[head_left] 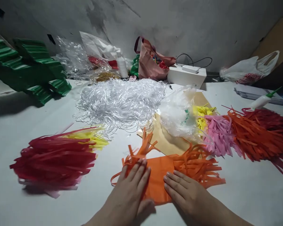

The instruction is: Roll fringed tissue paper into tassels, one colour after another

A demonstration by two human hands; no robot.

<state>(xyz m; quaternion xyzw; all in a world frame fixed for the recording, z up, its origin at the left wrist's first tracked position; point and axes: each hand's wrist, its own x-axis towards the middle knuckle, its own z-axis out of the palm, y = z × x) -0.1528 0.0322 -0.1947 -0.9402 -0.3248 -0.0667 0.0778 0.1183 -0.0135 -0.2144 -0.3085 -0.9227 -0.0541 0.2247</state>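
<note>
- On my feed the left hand lies flat on the orange paper, palm down, its fingers stretched out and close together, gripping nothing
- The right hand lies flat on the same sheet just beside it, its fingers straight and slightly fanned, also closed on nothing; I see the two hands near each other but not touching
- The orange paper sits on the white worktop at the near side, right under both hands; its uncut middle is beneath the palms, and cut strips fan out from it to the left, away from me and to the right
- To the left, well apart from the hands, I see a heap of red fringe with yellow strips at its far side
- Just beyond the orange paper lies a brown sheet, and on that a clear plastic bag
- A big tangle of white ribbon lies farther back, in the middle
- To the right runs a row: pink fringe, then orange-red fringe, then dark red fringe
- At the back left I make out green folded paper; along the wall stand a white box and a pink bag
</note>
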